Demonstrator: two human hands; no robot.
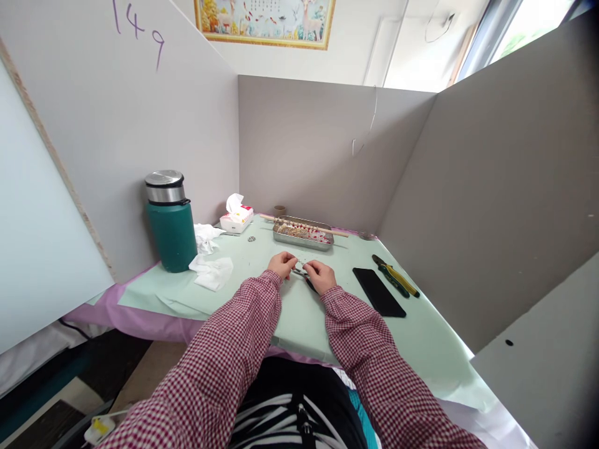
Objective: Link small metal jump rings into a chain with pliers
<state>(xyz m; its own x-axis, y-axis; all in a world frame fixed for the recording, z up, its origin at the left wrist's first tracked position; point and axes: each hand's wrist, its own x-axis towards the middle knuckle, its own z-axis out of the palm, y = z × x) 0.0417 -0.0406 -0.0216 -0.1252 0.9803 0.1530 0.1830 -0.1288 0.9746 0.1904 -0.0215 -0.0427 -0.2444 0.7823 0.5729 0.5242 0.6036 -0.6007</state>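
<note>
The left hand (282, 266) and right hand (321, 277) I'm guiding remotely sit by a dark-handled tool (310, 284), both pinching a small wiry piece (300, 262) between them; I judge it light, easily bent, best held gently at its ends.

We cannot make out the tiny piece (300, 262) between the left hand (282, 265) and the right hand (321, 276), which hides part of a tool (309, 284). Our view's top edge crops the framed picture (266, 22), and the bits (299, 232) in the tray (304, 244) are too small to separate
</note>
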